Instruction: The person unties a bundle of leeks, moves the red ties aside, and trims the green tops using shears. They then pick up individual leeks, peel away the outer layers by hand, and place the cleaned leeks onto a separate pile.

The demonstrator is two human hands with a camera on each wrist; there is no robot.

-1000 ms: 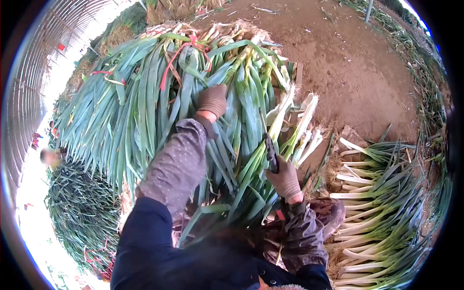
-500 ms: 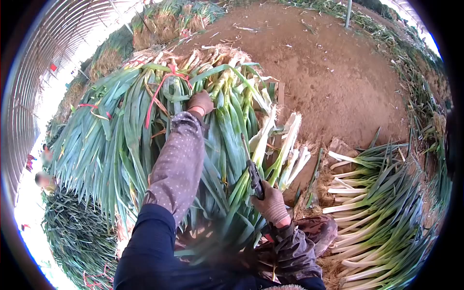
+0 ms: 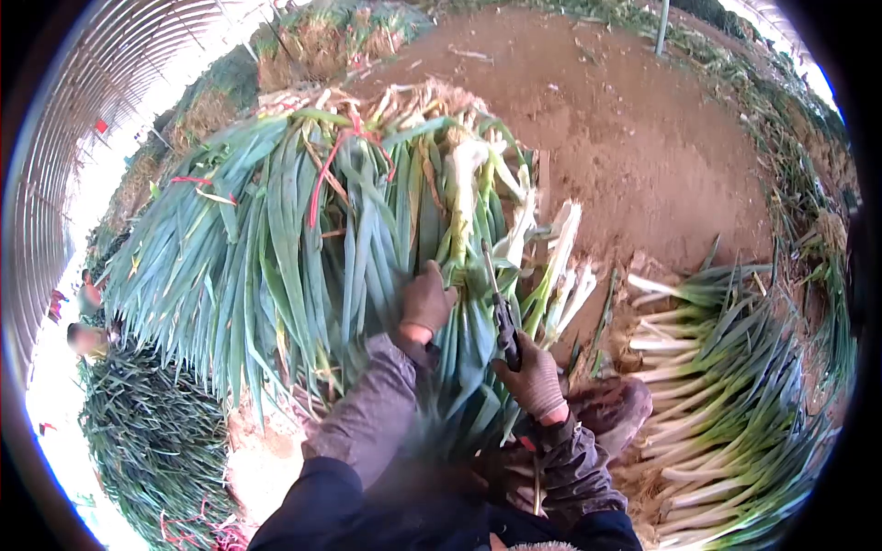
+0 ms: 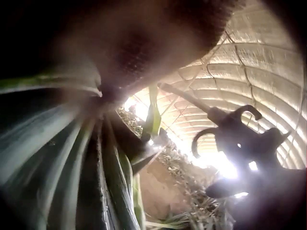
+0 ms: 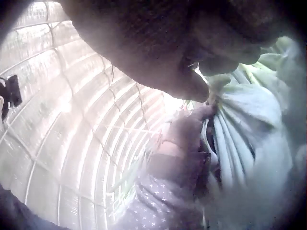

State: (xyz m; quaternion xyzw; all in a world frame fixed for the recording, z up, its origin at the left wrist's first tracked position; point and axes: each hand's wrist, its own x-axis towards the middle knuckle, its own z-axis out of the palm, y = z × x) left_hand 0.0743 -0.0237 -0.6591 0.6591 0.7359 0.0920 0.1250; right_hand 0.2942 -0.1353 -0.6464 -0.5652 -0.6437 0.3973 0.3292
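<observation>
My gloved left hand grips a leek by its green leaves, in front of the big leek pile. The leek's pale stalk points away from me over the pile. In the left wrist view its leaves fan out below the blurred glove. My gloved right hand holds a black air blow gun. The gun's thin nozzle points forward, right beside the leek's leaves. In the right wrist view my left hand pinches the leaves together.
Whiter leeks lie just right of the pile. Farther right, a long row of cleaned leeks lies on the ground. Red ties cross the pile. Another dark green heap stands at left, near a person. Bare soil stretches ahead.
My left hand has reached into the pile's upper part, then drawn back toward me with a leek, whose stalk now shows. The right hand still holds the air blow gun.
</observation>
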